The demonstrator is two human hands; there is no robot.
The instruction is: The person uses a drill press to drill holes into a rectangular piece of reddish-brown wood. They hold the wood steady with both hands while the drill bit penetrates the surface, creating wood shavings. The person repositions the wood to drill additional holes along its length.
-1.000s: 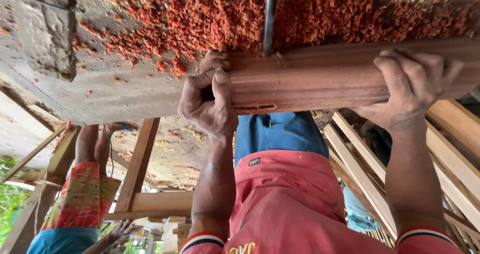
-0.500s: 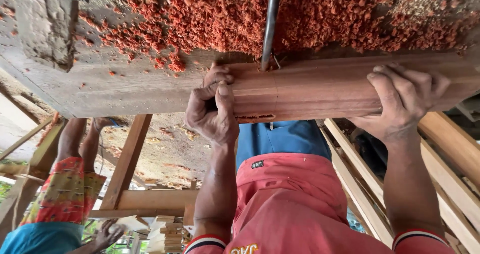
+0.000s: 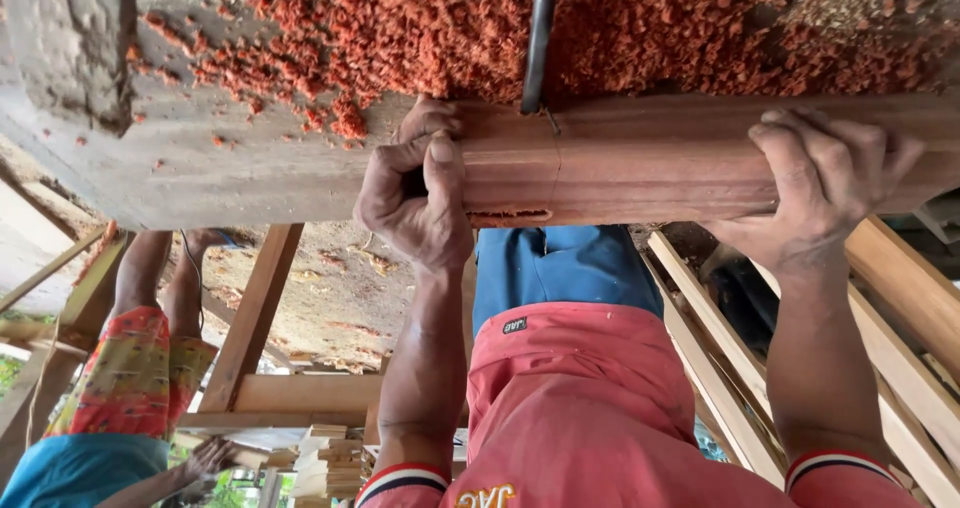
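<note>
A long reddish moulded wooden piece (image 3: 640, 163) lies crosswise at the edge of a grey workbench (image 3: 230, 168). My left hand (image 3: 415, 203) is wrapped around its left end, thumb on top. Further right, my right hand (image 3: 815, 183) presses down over the piece with fingers curled over its far side. A dark vertical drill bit (image 3: 537, 43) comes down from the top and meets the far edge of the piece near a pencil line. A rough slot shows on the near face by my left hand.
Red wood shavings (image 3: 620, 28) cover the workbench behind the piece. Pale wooden slats (image 3: 900, 308) are stacked at the right. Another person in patterned shorts (image 3: 130, 378) stands at the left beside wooden frame beams (image 3: 255, 318). My red shirt and blue trousers fill the lower middle.
Both hands keep the same grip on the piece. The view dipped, then came back. The bit stays at the piece's far edge.
</note>
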